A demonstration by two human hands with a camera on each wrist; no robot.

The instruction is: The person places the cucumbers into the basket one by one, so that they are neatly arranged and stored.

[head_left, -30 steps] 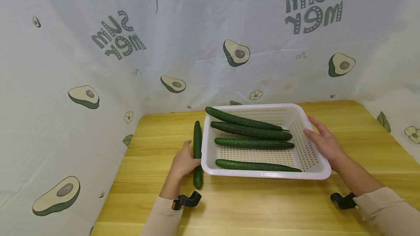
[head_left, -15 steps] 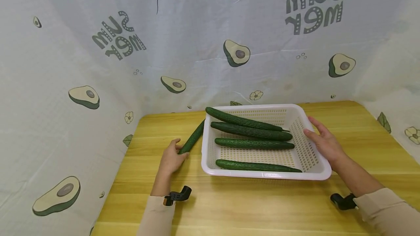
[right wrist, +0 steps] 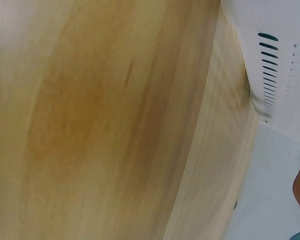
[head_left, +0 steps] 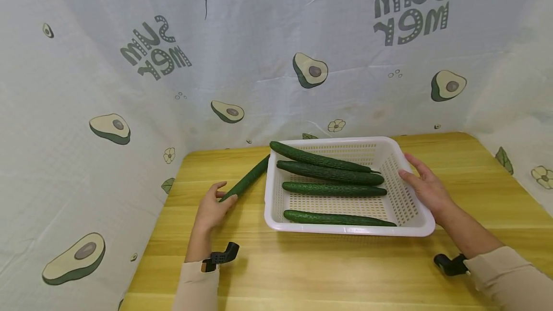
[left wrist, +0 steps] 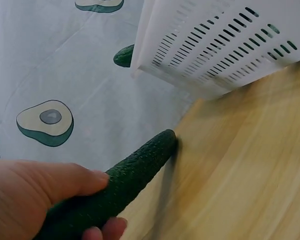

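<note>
My left hand [head_left: 210, 209] grips a long dark green cucumber [head_left: 248, 180] by its near end, left of a white perforated plastic basket [head_left: 345, 229]. The cucumber slants up and right, its far end at the basket's left side. Up close in the left wrist view, thumb and fingertips lie around the cucumber [left wrist: 140, 167], whose tip is low by the tabletop. My right hand [head_left: 429, 193] holds the basket's right side, thumb over the rim. Several cucumbers [head_left: 334, 189] lie crosswise in the basket, the rearmost one [head_left: 319, 157] reaching over the left rim.
All of this stands on a wooden table [head_left: 328, 272]. Behind and to the left hangs a pale cloth [head_left: 259, 52] printed with avocados. In the right wrist view, wood grain fills most of the frame, with the basket wall [right wrist: 250, 45] at upper right.
My left hand has taken hold of the cucumber beside the basket and drawn its near end left, turning it from upright in view to a slant. The right hand and basket have stayed put.
</note>
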